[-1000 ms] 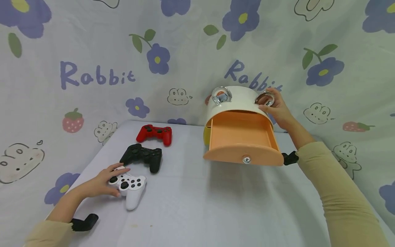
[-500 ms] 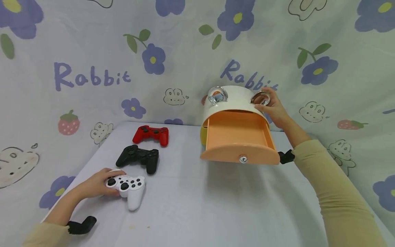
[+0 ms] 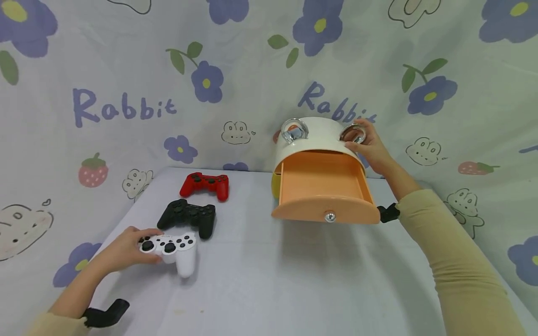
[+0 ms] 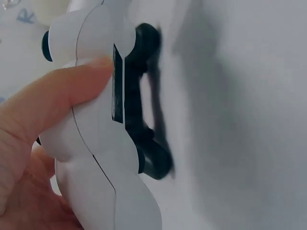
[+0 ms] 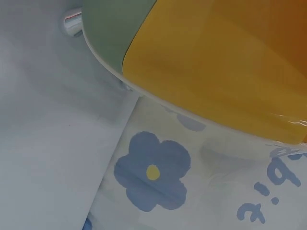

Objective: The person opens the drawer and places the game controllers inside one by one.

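Note:
My left hand [image 3: 126, 249] pinches the left part of a white game controller [image 3: 185, 259], thumb on the near side and fingers on the far side. In the left wrist view the thumb presses against the white controller [image 4: 103, 143]. At the back right stands a rounded white storage box [image 3: 321, 133] with chrome rings on top. Its orange drawer [image 3: 323, 179] is pulled out. My right hand [image 3: 375, 150] grips the box at the right-hand ring, thumb in front. Only the box's yellow panel [image 5: 206, 72] and green part show in the right wrist view, not the hand.
Behind the white controller lies a black game controller [image 3: 189, 214], with a red one [image 3: 205, 185] farther back. A white cloth covers the table [image 3: 252, 280]. A patterned curtain [image 3: 252, 84] hangs close behind the box.
My left fingers have closed on the white controller and its handle has tilted and risen slightly. The right hand stays on the box. The whole view has shifted a little.

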Demonstrator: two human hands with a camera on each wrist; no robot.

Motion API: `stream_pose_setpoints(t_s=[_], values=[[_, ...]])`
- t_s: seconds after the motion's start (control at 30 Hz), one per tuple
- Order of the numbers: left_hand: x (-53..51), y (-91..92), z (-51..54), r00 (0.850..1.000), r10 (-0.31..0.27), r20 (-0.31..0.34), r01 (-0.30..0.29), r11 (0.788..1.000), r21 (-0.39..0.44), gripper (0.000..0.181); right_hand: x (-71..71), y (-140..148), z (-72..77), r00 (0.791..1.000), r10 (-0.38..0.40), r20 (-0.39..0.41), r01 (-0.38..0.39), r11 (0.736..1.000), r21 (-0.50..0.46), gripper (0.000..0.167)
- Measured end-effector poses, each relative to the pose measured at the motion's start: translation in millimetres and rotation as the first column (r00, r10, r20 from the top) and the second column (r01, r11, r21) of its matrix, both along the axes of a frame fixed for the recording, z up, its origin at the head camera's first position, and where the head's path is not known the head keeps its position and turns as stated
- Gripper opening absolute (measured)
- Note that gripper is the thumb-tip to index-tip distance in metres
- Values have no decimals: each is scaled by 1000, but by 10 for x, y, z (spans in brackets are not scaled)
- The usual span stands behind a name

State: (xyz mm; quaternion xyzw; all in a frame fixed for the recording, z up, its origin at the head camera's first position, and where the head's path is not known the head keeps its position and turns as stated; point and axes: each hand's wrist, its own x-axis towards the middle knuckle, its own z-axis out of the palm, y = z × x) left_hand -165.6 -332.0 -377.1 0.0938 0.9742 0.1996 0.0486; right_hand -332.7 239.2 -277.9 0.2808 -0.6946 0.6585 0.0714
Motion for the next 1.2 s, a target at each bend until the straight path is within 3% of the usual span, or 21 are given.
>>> stream_pose_setpoints(t_s=[0.37,0.57,0.77,1.0,1.2], values=[[-41,342,372,997,53,-55,-54,998,-19,77,-13,-3,-5,1000,-5,9,5,1000,-2,56],[-88,481,579,988,76,-135,-80,997,-22,77,-24,12,-13,1000,-15,16,14,1000,10,54],[-123,641,811,979,62,-195,-73,996,-49,76,6,-16,8,1000,-11,6,10,1000,5,57],[-191,845,1110,979,57,-195,-74,994,-80,81,139,-89,84,1000,5,-3,-5,1000,-15,52],[-275,1019,1294,980,54,-191,-67,996,-66,85,109,-85,71,1000,1,-23,-1,1000,-8,55]])
